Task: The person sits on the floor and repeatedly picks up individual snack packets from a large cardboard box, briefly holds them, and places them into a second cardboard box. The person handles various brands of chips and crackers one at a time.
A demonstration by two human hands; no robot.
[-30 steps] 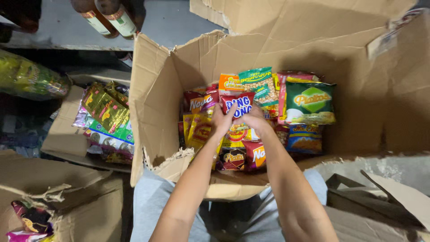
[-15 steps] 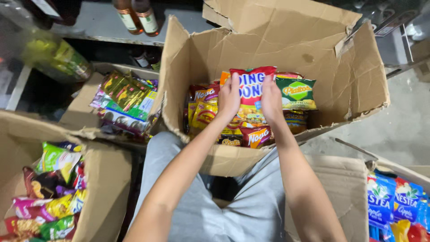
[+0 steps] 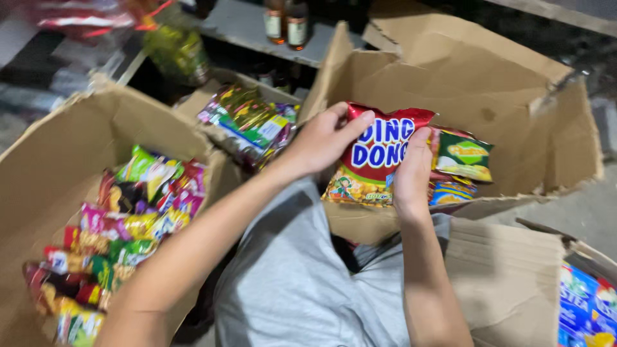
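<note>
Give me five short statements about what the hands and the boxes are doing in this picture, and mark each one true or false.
1. Both hands hold the red snack bag. True: the left hand grips its left edge and the right hand its right edge.
2. The red snack bag lies flat on the floor. False: it is held up in front of the open cardboard box.
3. The cardboard box on the left holds many colourful snack packets. True.
4. A green snack bag sits in the box behind the right hand. True.
5. The shelf at the top holds only folded towels. False: brown bottles stand on it.
</note>
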